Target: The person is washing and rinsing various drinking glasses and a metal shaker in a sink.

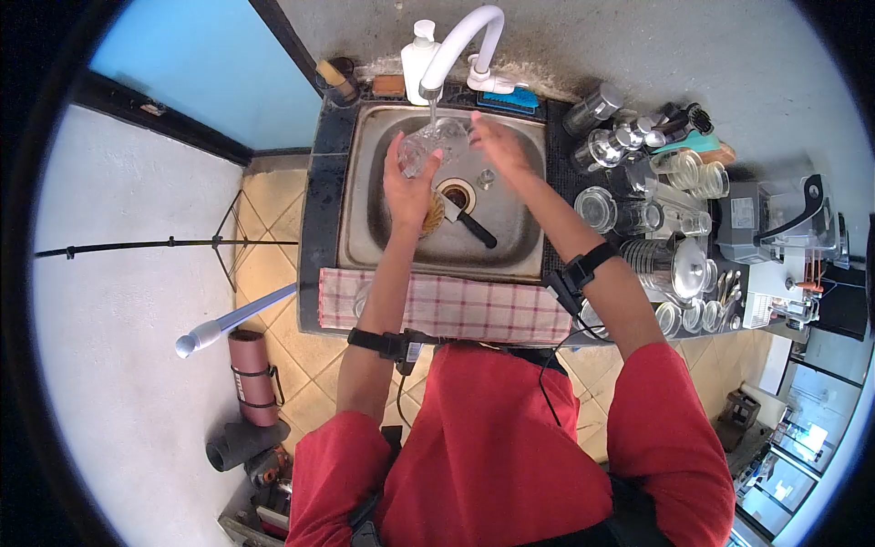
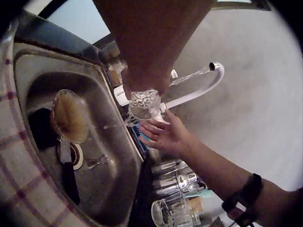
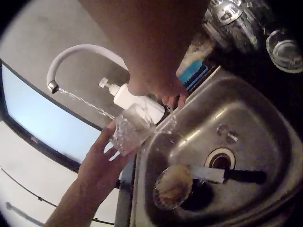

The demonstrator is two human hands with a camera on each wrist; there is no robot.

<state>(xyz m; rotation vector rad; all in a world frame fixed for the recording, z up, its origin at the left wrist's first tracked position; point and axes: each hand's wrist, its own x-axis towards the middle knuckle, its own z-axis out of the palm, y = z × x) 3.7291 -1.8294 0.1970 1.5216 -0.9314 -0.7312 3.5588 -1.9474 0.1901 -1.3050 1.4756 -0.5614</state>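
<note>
My left hand [image 1: 408, 190] grips a clear glass [image 1: 437, 146] with a bumpy textured wall, tilted under the water running from the white tap [image 1: 492, 41]. In the right wrist view its thumb and fingers wrap the textured side of the glass, and water spills off the rim. My right hand [image 1: 499, 144] is beside the glass mouth, fingers loosely extended and holding nothing. Below, in the steel sink [image 1: 518, 242], lie a knife [image 3: 245, 176] with a black handle, a ribbed glass bowl [image 2: 70, 116] with a brownish look, and a small clear glass [image 3: 227, 134] near the drain.
A white pump bottle [image 1: 419, 62] and a blue brush [image 1: 510, 98] stand behind the sink. Glass jars [image 1: 597, 210], steel shakers [image 1: 597, 105] and stacked plates crowd the right counter. A checked cloth [image 1: 456, 310] covers the front edge.
</note>
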